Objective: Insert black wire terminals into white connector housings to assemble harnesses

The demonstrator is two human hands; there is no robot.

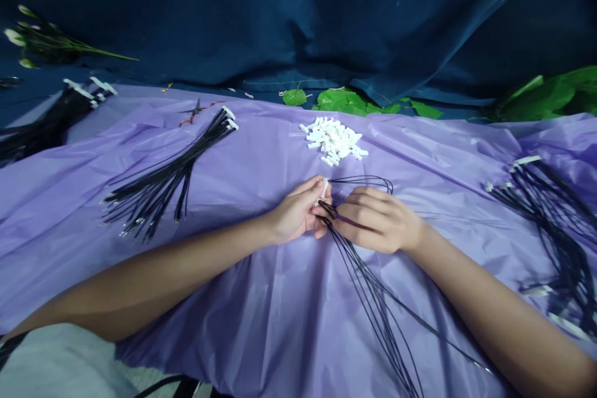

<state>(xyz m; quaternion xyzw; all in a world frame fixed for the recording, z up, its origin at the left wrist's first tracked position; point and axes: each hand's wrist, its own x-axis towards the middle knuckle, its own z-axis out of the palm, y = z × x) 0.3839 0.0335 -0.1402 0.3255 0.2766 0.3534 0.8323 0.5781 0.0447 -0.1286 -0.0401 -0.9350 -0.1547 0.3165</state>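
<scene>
My left hand (pixel 298 211) pinches a small white plastic connector (pixel 325 186) between thumb and fingers. Thin black wires (pixel 359 270) run from the connector, some looping up to the right and others trailing down toward the front. Close on its right, my right hand (pixel 377 219) has its fingers closed on the black wires near the connector; its fingertips are partly hidden. Just beyond both hands lies a loose pile of white connectors (pixel 334 140). To the left rests a bundle of black wires (pixel 177 168) with white connectors at its far end.
Purple plastic sheeting (pixel 261 155) covers the work surface. More wire bundles lie at the far left (pixel 51 118) and the right (pixel 550 217). Small scissors (pixel 193 111) sit near the back. Green leaves (pixel 342 101) and a flower stem (pixel 60 40) lie by a dark blue cloth (pixel 280 18).
</scene>
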